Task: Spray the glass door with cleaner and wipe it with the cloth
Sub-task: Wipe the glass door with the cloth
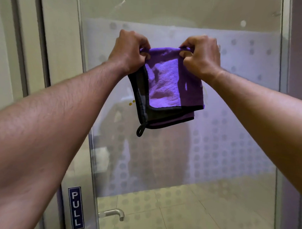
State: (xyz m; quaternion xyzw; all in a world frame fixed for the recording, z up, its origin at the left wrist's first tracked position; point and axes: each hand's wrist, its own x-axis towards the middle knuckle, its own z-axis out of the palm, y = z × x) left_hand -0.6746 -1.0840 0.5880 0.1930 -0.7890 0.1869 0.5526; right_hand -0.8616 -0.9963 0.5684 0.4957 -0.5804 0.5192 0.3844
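Note:
A purple cloth (pixel 164 90) with black trim and a grey underside hangs folded in front of the glass door (pixel 233 128). My left hand (pixel 129 50) pinches its upper left corner. My right hand (pixel 201 54) pinches its upper right corner. A small black loop dangles from the cloth's lower left corner. The door carries a frosted band with a dotted pattern across its middle. No spray bottle is in view.
A blue "PULL" sign (pixel 76 208) sits on the frame at the lower left. Beside it a metal door handle (pixel 112 214) sticks out. The door frame and a wall (pixel 6 68) stand on the left. Tiled floor shows through the lower glass.

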